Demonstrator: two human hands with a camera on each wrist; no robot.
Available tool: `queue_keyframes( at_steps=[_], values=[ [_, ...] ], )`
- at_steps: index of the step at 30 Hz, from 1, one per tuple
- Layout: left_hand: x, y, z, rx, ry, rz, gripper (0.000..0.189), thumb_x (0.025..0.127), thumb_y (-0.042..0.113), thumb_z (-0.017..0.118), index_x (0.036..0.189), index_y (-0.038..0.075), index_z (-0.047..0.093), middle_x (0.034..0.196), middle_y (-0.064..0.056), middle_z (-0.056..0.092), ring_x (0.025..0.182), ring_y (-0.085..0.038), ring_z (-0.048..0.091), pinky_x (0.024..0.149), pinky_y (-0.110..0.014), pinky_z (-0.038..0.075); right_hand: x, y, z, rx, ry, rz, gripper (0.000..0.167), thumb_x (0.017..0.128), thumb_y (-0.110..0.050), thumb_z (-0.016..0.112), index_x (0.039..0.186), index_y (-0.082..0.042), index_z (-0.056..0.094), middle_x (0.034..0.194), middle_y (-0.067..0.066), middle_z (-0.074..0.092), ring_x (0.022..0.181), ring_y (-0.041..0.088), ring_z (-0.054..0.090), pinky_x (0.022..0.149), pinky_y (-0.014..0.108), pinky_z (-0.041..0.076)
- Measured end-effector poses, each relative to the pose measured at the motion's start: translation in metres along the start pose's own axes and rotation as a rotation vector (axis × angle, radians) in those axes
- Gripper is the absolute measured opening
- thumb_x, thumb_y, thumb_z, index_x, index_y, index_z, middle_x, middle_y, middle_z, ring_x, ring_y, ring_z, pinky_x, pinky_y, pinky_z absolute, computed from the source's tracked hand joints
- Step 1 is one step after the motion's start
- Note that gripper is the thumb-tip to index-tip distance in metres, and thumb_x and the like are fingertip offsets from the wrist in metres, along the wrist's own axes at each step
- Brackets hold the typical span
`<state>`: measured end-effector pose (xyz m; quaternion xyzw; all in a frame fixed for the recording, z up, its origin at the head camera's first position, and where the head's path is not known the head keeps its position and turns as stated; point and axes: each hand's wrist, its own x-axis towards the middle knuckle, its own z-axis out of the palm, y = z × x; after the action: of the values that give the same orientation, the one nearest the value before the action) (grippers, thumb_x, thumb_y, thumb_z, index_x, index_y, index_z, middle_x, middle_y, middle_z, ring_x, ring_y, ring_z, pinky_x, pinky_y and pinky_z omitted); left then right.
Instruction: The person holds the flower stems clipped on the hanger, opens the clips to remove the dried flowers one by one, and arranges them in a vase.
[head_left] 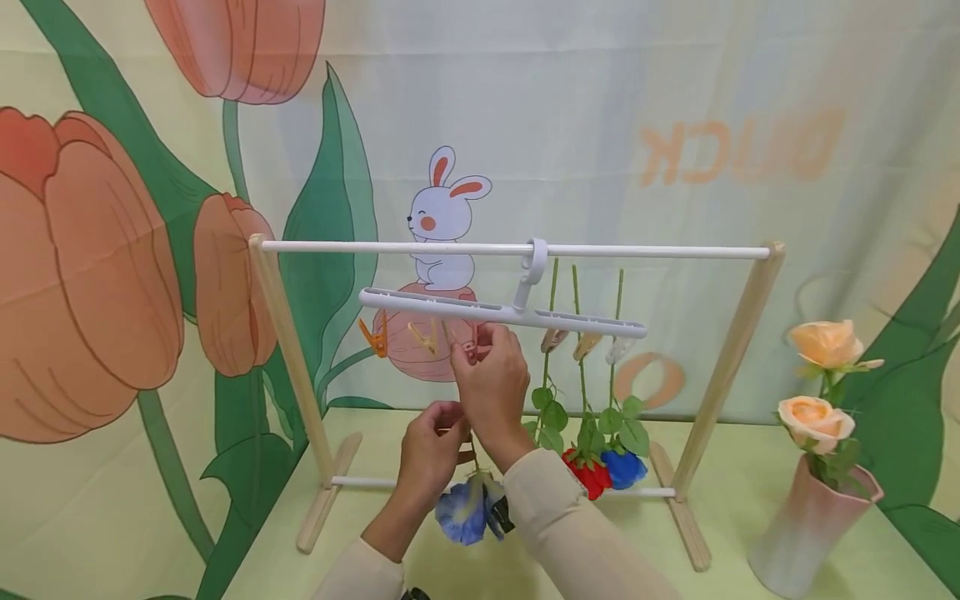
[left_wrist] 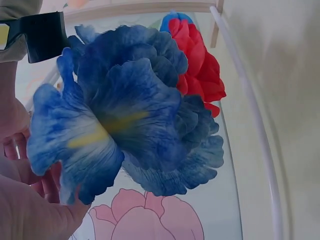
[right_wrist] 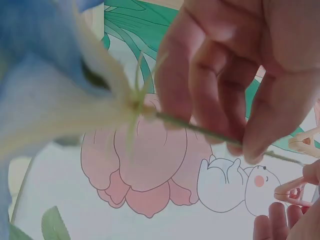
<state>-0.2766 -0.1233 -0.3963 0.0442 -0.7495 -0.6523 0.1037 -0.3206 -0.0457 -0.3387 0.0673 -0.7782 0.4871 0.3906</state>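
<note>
My left hand (head_left: 431, 446) pinches the thin green stem (right_wrist: 210, 132) of a blue flower (head_left: 461, 511) between thumb and fingers. The flower hangs head down, its petals blue with a yellow streak in the left wrist view. Just above, my right hand (head_left: 495, 375) pinches a pink clip (right_wrist: 295, 192) under the white hanger (head_left: 435, 307). The stem's upper end runs close beside this clip. To the left, an orange clip (head_left: 375, 337) and a yellow clip (head_left: 426, 337) hang without flowers.
The hanger hooks over a rack's white rod (head_left: 390, 247). On its right half, three clipped stems hang upside down, with a red flower (head_left: 588, 475) and a blue rose (head_left: 624, 469) showing. A pink-white vase (head_left: 798, 533) of peach roses stands right of the wooden rack leg (head_left: 723, 375).
</note>
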Motion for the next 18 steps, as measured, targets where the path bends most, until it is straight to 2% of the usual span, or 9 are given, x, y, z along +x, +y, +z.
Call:
queue_keyframes(
  at_steps=[7,11,18],
  values=[
    [-0.005,-0.001,-0.003,0.038,0.037,0.076,0.015,0.097,0.012,0.067,0.111,0.005,0.070,0.101,-0.012,0.070,0.080,-0.015,0.068,0.067,-0.032,0.063,0.001,0.000,-0.002,-0.009,0.003,-0.001,0.028,0.088,-0.024,0.079,0.107,-0.007,0.066,0.095,0.008,0.069,0.084,0.022,0.072,0.076,0.043,0.057],
    [-0.008,-0.001,-0.007,0.085,0.057,0.148,0.013,0.096,0.011,0.067,0.107,0.006,0.071,0.097,-0.011,0.071,0.079,-0.015,0.069,0.065,-0.028,0.062,0.000,0.001,-0.003,-0.009,0.001,-0.013,0.029,0.088,-0.024,0.079,0.108,-0.007,0.067,0.094,0.008,0.069,0.084,0.022,0.070,0.075,0.042,0.057],
    [-0.013,0.007,-0.019,0.328,0.143,0.307,0.012,0.097,0.015,0.067,0.106,0.011,0.073,0.093,-0.004,0.073,0.080,-0.014,0.067,0.066,-0.020,0.056,0.000,0.008,-0.019,0.011,0.044,-0.127,0.025,0.087,-0.015,0.079,0.107,-0.005,0.068,0.094,0.010,0.070,0.081,0.024,0.069,0.072,0.040,0.058]
  ],
)
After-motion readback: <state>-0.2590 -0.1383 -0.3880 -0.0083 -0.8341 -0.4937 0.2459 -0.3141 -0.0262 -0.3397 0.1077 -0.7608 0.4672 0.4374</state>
